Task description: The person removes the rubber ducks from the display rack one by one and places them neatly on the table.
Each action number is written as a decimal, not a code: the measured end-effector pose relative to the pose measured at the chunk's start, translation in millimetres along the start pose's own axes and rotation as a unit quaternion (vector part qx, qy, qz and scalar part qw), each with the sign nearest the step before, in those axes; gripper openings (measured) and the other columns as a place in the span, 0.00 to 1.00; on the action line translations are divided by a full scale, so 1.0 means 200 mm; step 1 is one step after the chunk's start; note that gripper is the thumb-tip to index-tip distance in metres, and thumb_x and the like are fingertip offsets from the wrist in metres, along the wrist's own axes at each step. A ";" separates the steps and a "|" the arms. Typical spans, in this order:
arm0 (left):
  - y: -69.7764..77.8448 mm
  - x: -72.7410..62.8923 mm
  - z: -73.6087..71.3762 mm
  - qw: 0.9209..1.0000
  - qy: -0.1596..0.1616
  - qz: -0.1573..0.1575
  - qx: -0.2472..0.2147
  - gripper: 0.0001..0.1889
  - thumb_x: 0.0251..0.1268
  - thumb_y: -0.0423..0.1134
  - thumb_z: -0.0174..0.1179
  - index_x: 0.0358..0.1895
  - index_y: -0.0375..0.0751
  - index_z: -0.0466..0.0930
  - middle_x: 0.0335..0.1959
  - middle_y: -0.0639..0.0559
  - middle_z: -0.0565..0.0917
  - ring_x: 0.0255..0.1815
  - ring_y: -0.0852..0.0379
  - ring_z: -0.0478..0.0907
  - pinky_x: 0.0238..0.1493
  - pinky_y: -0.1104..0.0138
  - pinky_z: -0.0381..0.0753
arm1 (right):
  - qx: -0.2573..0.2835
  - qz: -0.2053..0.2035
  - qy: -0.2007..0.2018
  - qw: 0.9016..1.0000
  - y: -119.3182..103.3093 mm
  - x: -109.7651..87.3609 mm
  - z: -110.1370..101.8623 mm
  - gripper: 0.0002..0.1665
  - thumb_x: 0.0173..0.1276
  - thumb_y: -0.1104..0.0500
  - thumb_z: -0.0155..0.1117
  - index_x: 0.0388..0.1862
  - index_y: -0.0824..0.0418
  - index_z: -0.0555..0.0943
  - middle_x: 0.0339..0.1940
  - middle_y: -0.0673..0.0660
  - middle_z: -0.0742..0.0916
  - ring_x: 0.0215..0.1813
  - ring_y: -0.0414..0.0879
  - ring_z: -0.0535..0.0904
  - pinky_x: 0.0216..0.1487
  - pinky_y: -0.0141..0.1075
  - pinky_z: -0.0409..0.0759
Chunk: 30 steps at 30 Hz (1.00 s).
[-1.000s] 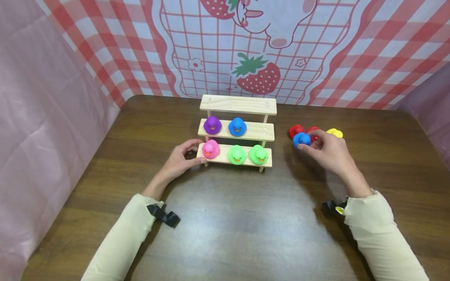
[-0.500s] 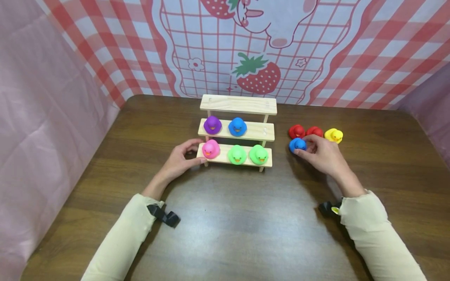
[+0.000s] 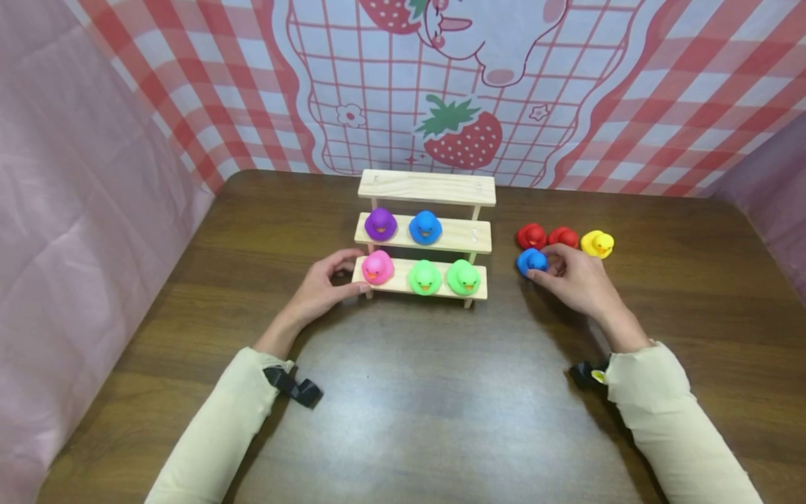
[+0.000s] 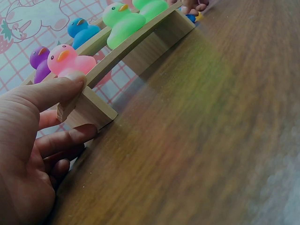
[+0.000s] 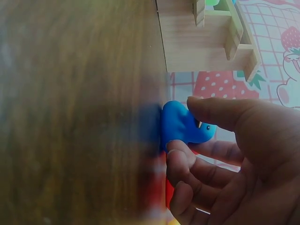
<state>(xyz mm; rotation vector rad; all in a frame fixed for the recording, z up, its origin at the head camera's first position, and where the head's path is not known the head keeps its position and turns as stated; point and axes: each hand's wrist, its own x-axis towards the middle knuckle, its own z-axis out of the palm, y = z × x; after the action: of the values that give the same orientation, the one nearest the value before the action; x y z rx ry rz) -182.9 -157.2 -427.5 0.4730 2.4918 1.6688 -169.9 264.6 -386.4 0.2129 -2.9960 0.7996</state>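
Note:
My left hand (image 3: 321,283) grips the left end of the lowest step of a wooden three-tier stand (image 3: 428,187), thumb on top beside a pink rubber duck (image 3: 378,269). Two green rubber ducks (image 3: 425,278) share that step. On the middle step sit a purple rubber duck (image 3: 380,225) and a blue one. To the right of the stand, my right hand (image 3: 582,283) holds another blue rubber duck (image 5: 176,123) between thumb and fingers, its base down at the tabletop. The top step bears no duck.
Two red rubber ducks (image 3: 532,236) and a yellow rubber duck (image 3: 597,243) stand in a row just behind the right hand. A strawberry-print cloth (image 3: 462,133) hangs along the table's back edge. Brown wooden tabletop (image 3: 403,406) stretches in front of the stand.
My right hand has moved slightly left and nearer with the blue duck, bringing it in front of the left red duck and uncovering the yellow one. The left hand has stayed put.

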 end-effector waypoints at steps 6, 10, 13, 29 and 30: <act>0.00 0.00 0.00 1.000 0.000 -0.002 -0.002 0.32 0.54 0.31 0.71 0.65 0.33 0.73 0.49 0.32 0.86 0.49 0.48 0.79 0.58 0.60 0.73 | 0.001 0.004 -0.002 1.000 0.00 0.00 0.00 0.30 0.65 0.48 0.70 0.54 0.70 0.78 0.34 0.63 0.88 0.36 0.53 0.82 0.37 0.37 0.75; 0.00 0.00 0.00 1.000 -0.002 -0.006 0.003 0.32 0.54 0.32 0.71 0.65 0.34 0.73 0.49 0.33 0.86 0.50 0.47 0.79 0.59 0.59 0.72 | 0.002 0.007 -0.007 1.000 -0.01 0.00 -0.02 0.31 0.65 0.47 0.70 0.56 0.69 0.78 0.36 0.64 0.88 0.38 0.53 0.83 0.37 0.36 0.76; 0.00 0.00 0.00 1.000 -0.003 -0.007 0.005 0.32 0.54 0.33 0.71 0.65 0.34 0.73 0.49 0.33 0.86 0.51 0.47 0.79 0.59 0.59 0.73 | 0.005 0.008 -0.007 1.000 -0.02 0.00 -0.05 0.30 0.66 0.47 0.70 0.56 0.69 0.78 0.36 0.64 0.88 0.38 0.53 0.83 0.35 0.36 0.76; 0.01 0.00 0.00 1.000 -0.006 -0.009 0.001 0.32 0.54 0.33 0.72 0.66 0.35 0.73 0.50 0.33 0.86 0.51 0.45 0.79 0.61 0.57 0.72 | 0.003 0.011 0.037 0.999 -0.13 -0.05 -0.22 0.29 0.66 0.44 0.68 0.58 0.61 0.80 0.38 0.62 0.89 0.36 0.46 0.81 0.33 0.29 0.73; 0.00 0.00 0.00 1.000 -0.006 -0.009 0.001 0.33 0.54 0.33 0.71 0.66 0.35 0.73 0.50 0.33 0.86 0.51 0.45 0.80 0.61 0.57 0.72 | 0.006 0.010 0.039 0.999 -0.14 -0.05 -0.23 0.29 0.66 0.44 0.68 0.58 0.61 0.80 0.39 0.63 0.89 0.37 0.48 0.81 0.32 0.29 0.73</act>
<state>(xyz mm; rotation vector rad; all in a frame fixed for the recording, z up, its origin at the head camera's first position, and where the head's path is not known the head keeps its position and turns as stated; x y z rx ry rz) -183.5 -157.5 -426.5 0.4581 2.4827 1.6511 -155.2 264.2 -332.9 0.1495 -2.9262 0.8091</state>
